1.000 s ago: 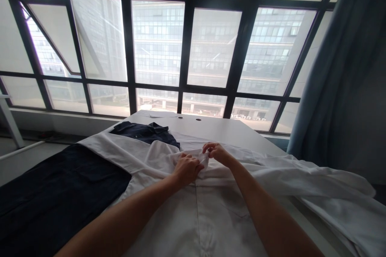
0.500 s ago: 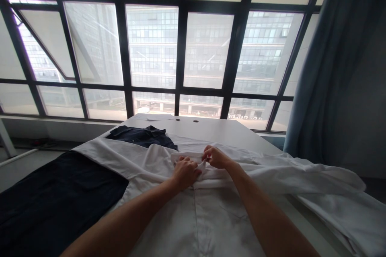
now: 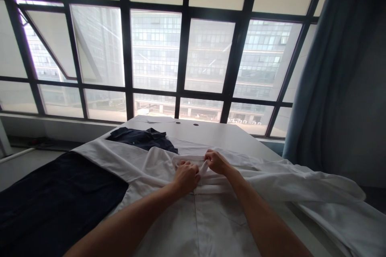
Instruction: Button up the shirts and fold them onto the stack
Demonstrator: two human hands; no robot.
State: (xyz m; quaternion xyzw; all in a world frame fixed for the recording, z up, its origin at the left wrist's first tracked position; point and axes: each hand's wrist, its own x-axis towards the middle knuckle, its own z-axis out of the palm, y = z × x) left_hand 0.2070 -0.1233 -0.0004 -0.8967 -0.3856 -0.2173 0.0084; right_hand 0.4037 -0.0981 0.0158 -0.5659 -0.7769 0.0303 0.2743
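A white shirt [image 3: 211, 217] lies spread front-up on the white table [image 3: 217, 130], its sleeves stretched out to both sides. Both my hands meet at its collar [image 3: 188, 158]. My left hand [image 3: 187, 176] is closed, its fingers pinching the collar's left side. My right hand [image 3: 217, 162] is also closed and pinches the collar's right side, the fingertips nearly touching those of the left.
A dark navy garment [image 3: 54, 196] lies on the table at the left, partly under the white sleeve, its collar part [image 3: 141, 136] behind. A large black-framed window [image 3: 181, 48] fills the back. A blue-grey curtain [image 3: 331, 68] hangs at the right.
My hands have stayed at the collar and pressed it a little lower and flatter. The view has shifted slightly.
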